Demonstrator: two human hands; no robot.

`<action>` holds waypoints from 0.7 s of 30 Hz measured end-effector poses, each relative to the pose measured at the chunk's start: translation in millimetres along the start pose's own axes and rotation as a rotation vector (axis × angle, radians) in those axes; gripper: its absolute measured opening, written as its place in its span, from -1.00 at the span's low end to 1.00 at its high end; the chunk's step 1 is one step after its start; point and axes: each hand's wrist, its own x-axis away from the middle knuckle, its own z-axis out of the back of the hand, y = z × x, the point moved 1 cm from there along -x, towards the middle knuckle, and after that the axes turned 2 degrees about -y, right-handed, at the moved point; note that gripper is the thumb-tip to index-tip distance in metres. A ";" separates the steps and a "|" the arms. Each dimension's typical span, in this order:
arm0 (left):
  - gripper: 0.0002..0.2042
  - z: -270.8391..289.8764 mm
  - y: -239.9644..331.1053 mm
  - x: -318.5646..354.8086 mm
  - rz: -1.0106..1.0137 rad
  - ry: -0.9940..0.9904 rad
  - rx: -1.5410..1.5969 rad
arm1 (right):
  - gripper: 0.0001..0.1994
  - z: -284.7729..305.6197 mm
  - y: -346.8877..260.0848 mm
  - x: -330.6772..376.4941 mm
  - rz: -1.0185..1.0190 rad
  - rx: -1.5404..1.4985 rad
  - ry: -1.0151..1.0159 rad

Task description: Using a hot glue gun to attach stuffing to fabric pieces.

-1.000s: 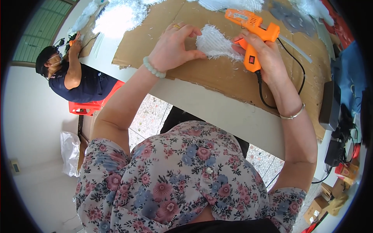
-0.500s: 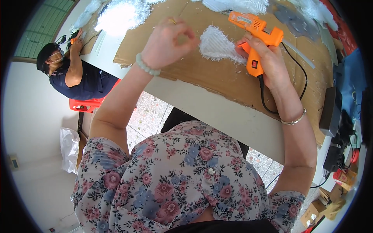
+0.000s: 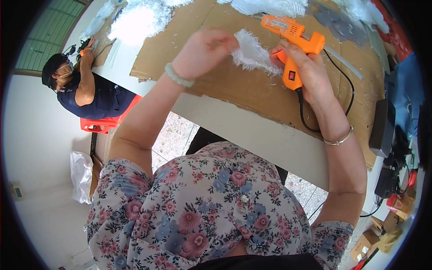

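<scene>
My right hand (image 3: 310, 72) is wrapped round the handle of an orange glue gun (image 3: 294, 31), which points to the upper left over the cardboard. A clear glue stick (image 3: 344, 62) sticks out of its back end, and a black cord hangs from the handle. Just left of the gun lies a piece of white fringed fabric (image 3: 253, 50) with a ribbed surface. The fingers of my left hand (image 3: 204, 51) are drawn together in a pinch, their tips at the left edge of that fabric. Whether they hold it or some small thing is hidden.
Brown cardboard (image 3: 180, 38) covers much of the white table (image 3: 252, 128). Fluffy white pieces (image 3: 139, 20) and a grey translucent sheet (image 3: 339, 22) lie along the far side. At the far left a masked person (image 3: 90, 85) sits at work. A dark box (image 3: 381, 128) stands at right.
My left hand has moved right, from above the cardboard to the left edge of the white fabric. The glue gun remains in my right hand, nearly in the same place.
</scene>
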 end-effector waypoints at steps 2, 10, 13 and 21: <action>-0.91 7.7 -3.0 -3.0 0.409 0.111 0.453 | -0.75 1.1 -2.5 0.1 -0.004 -0.011 0.013; -0.91 -7.0 -1.3 -13.0 -0.212 0.003 -0.295 | -0.74 6.8 -6.5 -4.4 0.011 0.012 -0.005; -0.90 -11.6 -8.7 -25.0 -0.208 -0.068 -0.274 | -0.74 4.6 -10.2 -6.0 0.007 0.008 0.017; -0.77 2.2 -29.2 -36.3 0.386 0.185 0.609 | -0.74 7.9 -8.8 -6.2 -0.018 0.015 0.011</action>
